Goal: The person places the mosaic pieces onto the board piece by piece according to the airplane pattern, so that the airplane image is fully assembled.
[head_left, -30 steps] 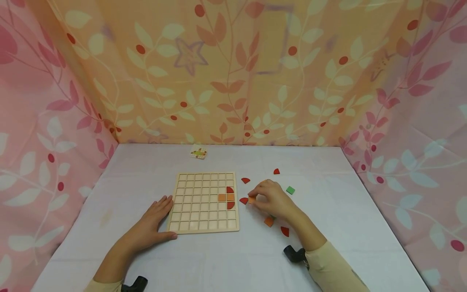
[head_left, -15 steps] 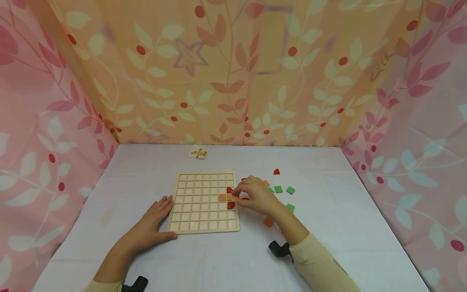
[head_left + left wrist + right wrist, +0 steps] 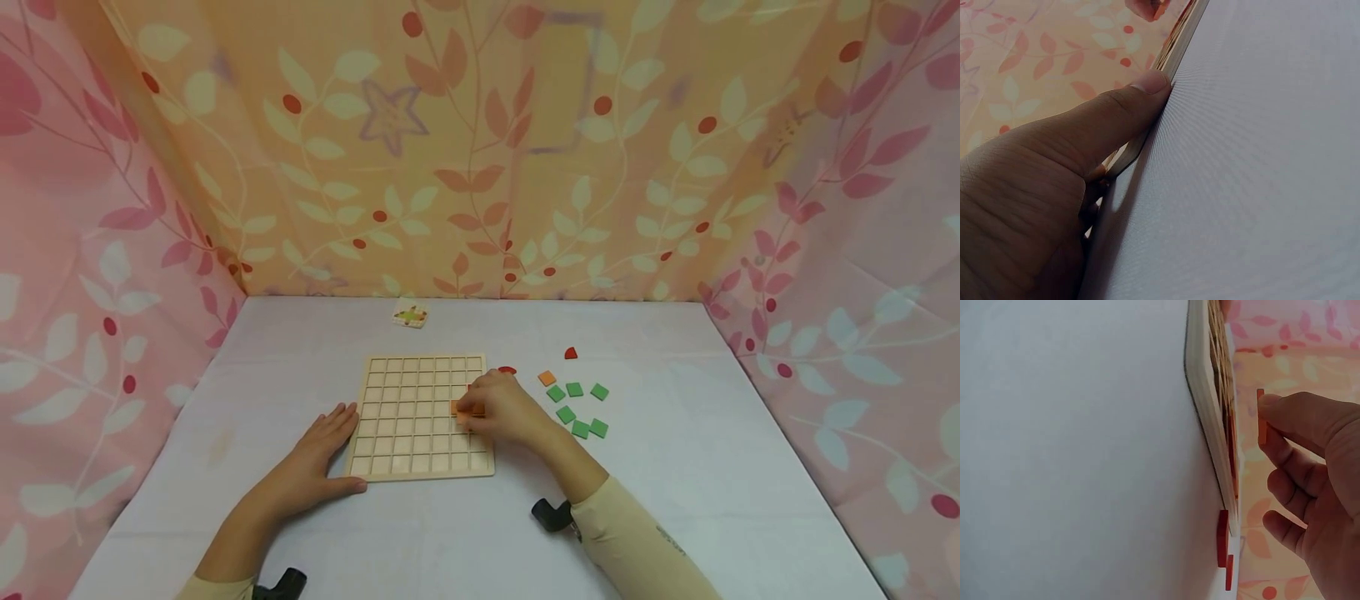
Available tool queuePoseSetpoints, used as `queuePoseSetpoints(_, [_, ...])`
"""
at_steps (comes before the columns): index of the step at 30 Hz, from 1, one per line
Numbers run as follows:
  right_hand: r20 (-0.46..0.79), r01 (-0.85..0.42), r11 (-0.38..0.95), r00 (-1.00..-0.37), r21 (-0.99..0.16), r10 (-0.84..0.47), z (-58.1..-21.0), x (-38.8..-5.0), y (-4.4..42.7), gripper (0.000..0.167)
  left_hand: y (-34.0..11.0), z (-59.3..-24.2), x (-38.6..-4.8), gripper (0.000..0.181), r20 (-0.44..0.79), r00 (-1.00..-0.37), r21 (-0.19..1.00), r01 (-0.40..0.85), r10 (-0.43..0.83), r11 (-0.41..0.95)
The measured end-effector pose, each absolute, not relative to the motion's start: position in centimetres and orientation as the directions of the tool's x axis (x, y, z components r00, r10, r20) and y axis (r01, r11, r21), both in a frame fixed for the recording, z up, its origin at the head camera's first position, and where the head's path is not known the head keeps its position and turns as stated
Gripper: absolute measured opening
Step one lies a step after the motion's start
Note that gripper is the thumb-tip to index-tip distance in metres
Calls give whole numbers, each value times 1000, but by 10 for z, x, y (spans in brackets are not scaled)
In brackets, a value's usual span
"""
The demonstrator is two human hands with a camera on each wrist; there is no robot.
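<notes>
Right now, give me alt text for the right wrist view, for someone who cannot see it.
A right hand pinches a thin orange tile, held clear of a wooden board seen along its edge. A red piece and an orange piece lie near the board on white cloth, with floral fabric behind.

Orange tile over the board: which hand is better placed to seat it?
Right, I'd judge: the right hand pinches the orange tile over the board. The left hand rests against the board's left edge, with no tile visible in it.
</notes>
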State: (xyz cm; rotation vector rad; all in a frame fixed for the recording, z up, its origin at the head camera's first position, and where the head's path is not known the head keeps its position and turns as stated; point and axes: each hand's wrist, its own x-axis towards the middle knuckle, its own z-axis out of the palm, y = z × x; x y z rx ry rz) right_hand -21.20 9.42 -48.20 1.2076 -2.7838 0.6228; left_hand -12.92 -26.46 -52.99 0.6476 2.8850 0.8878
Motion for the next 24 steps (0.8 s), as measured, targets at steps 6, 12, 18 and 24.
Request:
queuePoseSetpoints(6, [171, -708, 630, -697, -319, -697, -487, -213, 88, 17, -263, -528, -129, 116, 75, -909, 548, 381, 410, 745])
queuePoseSetpoints(12, [147, -695, 667, -714, -269, -685, -487, -209, 82, 15, -264, -526, -128, 116, 79, -907, 547, 386, 413, 743])
queuePoseSetpoints(18, [143, -689, 690, -722, -222, -676, -489, -207, 78, 13, -263, -526, -127, 116, 84, -906, 560, 388, 416, 732])
queuePoseSetpoints(24, [146, -683, 692, -728, -232, -670, -489, -206, 78, 14, -264, -527, -129, 116, 93, -903, 536, 401, 420, 743])
